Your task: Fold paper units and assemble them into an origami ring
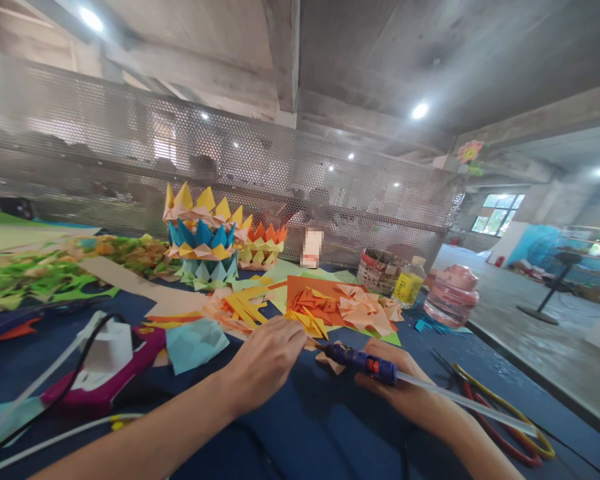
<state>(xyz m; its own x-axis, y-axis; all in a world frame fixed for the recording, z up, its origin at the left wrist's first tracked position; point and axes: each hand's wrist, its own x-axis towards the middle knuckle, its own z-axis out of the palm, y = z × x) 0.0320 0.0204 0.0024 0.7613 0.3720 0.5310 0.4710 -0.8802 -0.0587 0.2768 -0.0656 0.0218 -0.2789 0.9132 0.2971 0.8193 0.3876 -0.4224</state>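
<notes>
The right hand (414, 395) holds a slim dark-blue plastic glue gun (357, 360), likely to aim leftward at the left hand (274, 353), whose grip I can't tell.

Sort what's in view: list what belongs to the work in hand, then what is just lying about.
Belongs to the work:
- glue gun, in the right hand
- clear glue stick at its back
- folded yellow paper by the left hand, probably

Lying about, apparently:
- pink bottle
- yellow-labelled bottle
- wicker-like basket
</notes>
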